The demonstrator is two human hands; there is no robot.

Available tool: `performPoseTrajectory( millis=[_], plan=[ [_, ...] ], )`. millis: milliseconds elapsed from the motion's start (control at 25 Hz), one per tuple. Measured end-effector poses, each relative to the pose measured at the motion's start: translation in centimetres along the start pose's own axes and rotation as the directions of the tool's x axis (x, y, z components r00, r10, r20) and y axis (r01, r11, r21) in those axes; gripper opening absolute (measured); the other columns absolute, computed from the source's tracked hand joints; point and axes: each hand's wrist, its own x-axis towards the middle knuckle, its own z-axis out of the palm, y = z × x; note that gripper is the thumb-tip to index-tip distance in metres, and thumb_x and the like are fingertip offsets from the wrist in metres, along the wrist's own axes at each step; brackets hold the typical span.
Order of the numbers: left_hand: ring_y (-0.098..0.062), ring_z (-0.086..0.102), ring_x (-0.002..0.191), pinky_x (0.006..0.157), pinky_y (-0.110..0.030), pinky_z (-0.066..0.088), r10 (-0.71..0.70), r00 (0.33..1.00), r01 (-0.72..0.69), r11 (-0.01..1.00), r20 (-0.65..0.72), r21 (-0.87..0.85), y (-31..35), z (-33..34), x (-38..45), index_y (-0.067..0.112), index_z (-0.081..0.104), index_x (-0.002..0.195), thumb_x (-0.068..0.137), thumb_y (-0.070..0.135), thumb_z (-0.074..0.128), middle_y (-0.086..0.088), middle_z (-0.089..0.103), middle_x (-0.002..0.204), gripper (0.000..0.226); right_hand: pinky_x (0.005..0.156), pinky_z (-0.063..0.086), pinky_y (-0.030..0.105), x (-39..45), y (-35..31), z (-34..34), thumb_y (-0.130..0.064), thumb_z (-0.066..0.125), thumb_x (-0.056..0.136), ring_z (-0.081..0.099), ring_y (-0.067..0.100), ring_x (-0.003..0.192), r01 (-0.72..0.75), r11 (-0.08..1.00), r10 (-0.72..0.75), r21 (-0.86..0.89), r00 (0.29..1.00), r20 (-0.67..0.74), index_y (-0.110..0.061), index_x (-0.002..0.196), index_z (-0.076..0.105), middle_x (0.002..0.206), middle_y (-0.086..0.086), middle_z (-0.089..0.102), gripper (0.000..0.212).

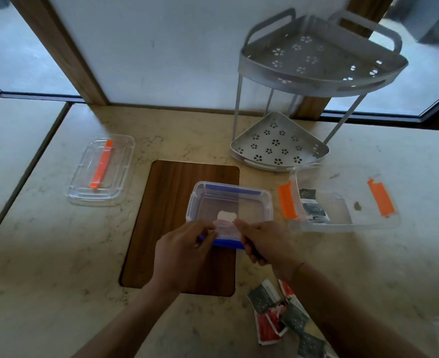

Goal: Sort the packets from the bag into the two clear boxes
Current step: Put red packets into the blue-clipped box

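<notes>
Head view: both hands meet over the near edge of the blue-clipped box (230, 202), the left hand (184, 250) and right hand (264, 244) each pinching a side of one pale packet (226, 223) with curled fingers. That box sits on a wooden board (169, 228) on the marble counter (45, 267). Right, the orange-clipped box (342, 200) holds dark packets; more packets (277, 316) lie near right. A lid (101, 170) lies left, a rack (311, 73) far by the windows
</notes>
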Motion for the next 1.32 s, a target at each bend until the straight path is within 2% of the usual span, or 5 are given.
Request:
performPoseTrajectory(
  millis=[280,400,520,680,1320],
  plan=[
    [0.002,0.062,0.064,0.055,-0.006,0.044,0.205,0.977,-0.207,0.978,0.052,0.034,2.4,-1.2,-5.9,0.031,0.062,0.108,0.090,0.045,0.054,0.013,0.071,0.092,0.024,0.044,0.044,0.019,-4.9,3.9,-0.8,-0.044,0.059,0.090,0.067,0.014,0.052,0.196,0.972,-0.195,-0.133,0.981,0.018,-0.012,0.077,0.069,0.064,0.003,0.072,0.036],
    [0.005,0.066,0.072,0.060,-0.013,0.055,-0.083,0.985,0.116,0.970,0.154,-0.214,3.7,-0.8,-8.7,0.051,0.050,0.110,0.087,0.064,0.045,0.027,0.068,0.088,0.027,0.052,0.048,0.018,-6.9,6.2,-1.7,-0.039,0.062,0.089,0.071,0.012,0.063,0.221,0.956,-0.222,-0.195,0.975,0.015,-0.018,0.080,0.068,0.073,-0.001,0.074,0.024],
    [-0.011,0.072,0.078,0.070,-0.037,0.062,-0.539,0.705,0.708,0.500,0.461,-0.499,5.7,1.2,-9.3,0.038,0.058,0.108,0.076,0.067,0.053,0.011,0.074,0.089,0.043,0.051,0.049,0.015,-9.0,8.5,-3.3,-0.028,0.070,0.086,0.070,0.011,0.062,0.255,0.951,-0.250,-0.173,0.967,0.048,-0.009,0.079,0.067,0.070,0.002,0.073,0.020],
    [-0.028,0.072,0.094,0.080,-0.043,0.058,-0.452,0.386,0.897,-0.018,0.804,-0.441,8.4,4.2,-9.9,0.020,0.070,0.107,0.083,0.058,0.062,-0.010,0.075,0.101,0.045,0.050,0.047,0.016,-12.2,11.7,-6.3,-0.019,0.075,0.082,0.064,0.009,0.059,0.292,0.944,-0.277,-0.154,0.955,0.110,-0.013,0.073,0.067,0.068,0.008,0.073,0.014],
    [-0.004,0.062,0.055,0.053,-0.022,0.050,-0.331,0.616,0.680,0.682,0.715,-0.270,25.0,23.0,-12.2,0.017,0.070,0.072,0.079,0.011,0.072,0.001,0.070,0.066,0.010,0.065,0.055,0.023,-20.9,31.2,-24.9,-0.053,0.066,0.073,0.068,0.003,0.065,-0.221,0.843,0.152,-0.490,0.972,-0.177,-0.024,0.069,0.067,0.072,-0.007,0.074,0.029]
  ],
)
